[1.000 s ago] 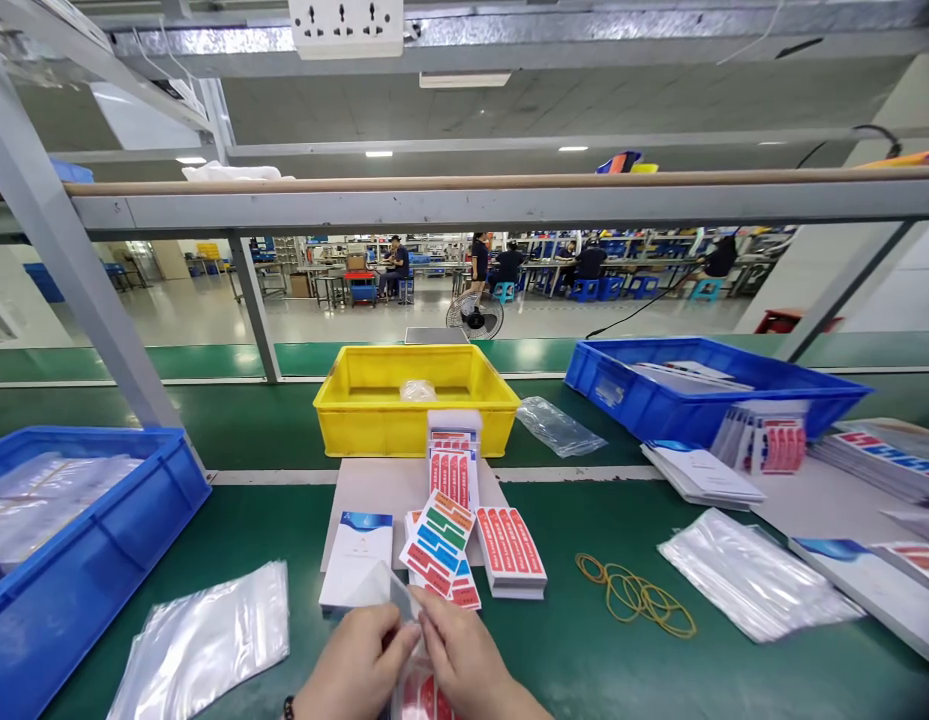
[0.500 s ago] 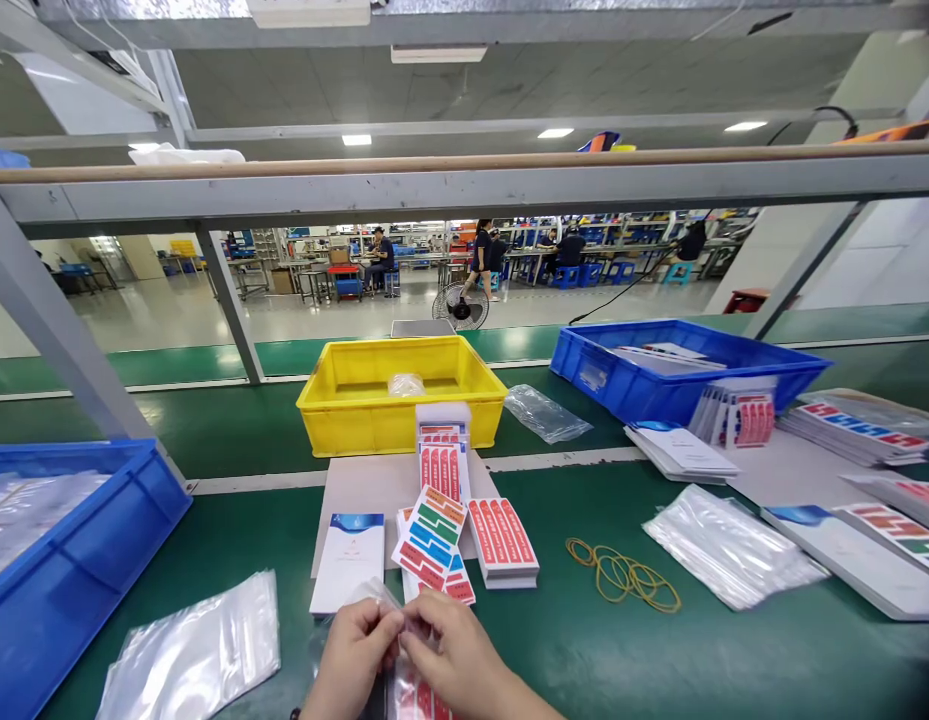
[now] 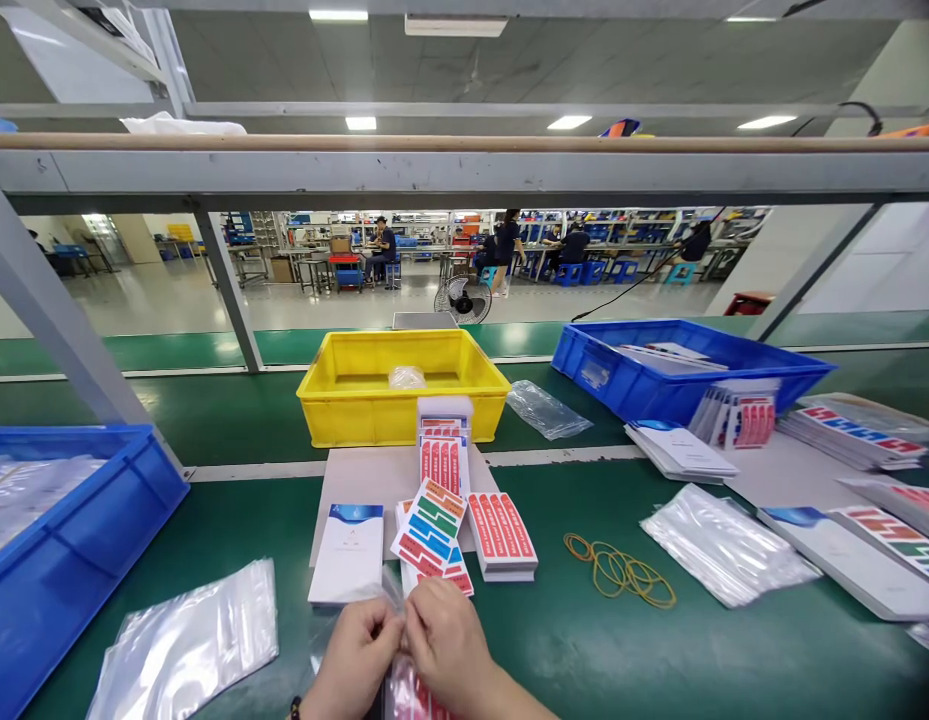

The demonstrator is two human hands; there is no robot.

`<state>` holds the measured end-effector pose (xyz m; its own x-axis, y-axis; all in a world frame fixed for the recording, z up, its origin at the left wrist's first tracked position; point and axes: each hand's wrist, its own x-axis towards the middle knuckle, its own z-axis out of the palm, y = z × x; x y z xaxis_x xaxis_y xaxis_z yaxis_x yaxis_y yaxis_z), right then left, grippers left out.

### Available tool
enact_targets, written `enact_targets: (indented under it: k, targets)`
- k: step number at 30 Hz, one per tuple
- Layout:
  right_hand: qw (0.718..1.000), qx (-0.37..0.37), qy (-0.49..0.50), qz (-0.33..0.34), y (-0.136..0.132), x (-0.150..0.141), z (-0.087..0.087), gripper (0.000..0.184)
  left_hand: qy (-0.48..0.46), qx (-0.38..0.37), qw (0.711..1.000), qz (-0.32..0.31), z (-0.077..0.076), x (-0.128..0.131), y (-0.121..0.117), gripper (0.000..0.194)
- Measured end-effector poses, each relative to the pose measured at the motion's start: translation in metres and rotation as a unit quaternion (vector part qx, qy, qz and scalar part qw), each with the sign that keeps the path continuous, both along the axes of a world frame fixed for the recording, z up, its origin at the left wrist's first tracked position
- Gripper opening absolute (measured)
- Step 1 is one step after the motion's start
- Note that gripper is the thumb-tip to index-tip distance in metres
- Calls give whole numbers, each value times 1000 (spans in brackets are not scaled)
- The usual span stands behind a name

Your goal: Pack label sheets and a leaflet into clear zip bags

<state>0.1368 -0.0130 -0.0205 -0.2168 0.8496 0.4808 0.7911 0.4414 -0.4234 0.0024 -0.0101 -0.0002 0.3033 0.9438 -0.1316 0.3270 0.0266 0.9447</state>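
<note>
Above green tabletop (image 3: 569, 650), left hand (image 3: 357, 650) and right hand (image 3: 450, 640) pinch one clear bag (image 3: 405, 690), grips closed.

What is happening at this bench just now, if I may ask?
A person's left hand and right hand are together at the front of the green bench, both gripping a clear plastic bag with red-and-white printed pieces visible in it. Just beyond lie a white booklet and a stack of red-striped cards. Flat clear bags lie to the left, and a yellow bin stands behind the cards.
</note>
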Motion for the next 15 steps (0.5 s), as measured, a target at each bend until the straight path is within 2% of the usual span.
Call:
enact_targets:
  k: [2,4,6,8,11,13,15]
  targets:
    - [999,38,-8,-17,3,1,0,30,-16,-22,1000,-2,1,0,1,43]
    - [997,78,-9,-9,3,2,2,29,-38,-47,998,25,1,-3,3,43]
    - [993,111,-15,34,0,1,6,22,-69,-80,992,66,-1,-6,7,41]
    - [989,118,-40,80,-4,-1,8,29,-105,-115,984,92,-3,-9,10,40]
    - [985,122,-81,94,-6,-3,8,20,-121,-146,977,98,-4,-14,14,38]
    - [985,128,-74,86,-5,-1,8,23,-86,-88,988,89,0,-19,14,37]
    - [989,107,-29,97,-2,3,9,24,-23,73,995,68,7,-25,13,29]
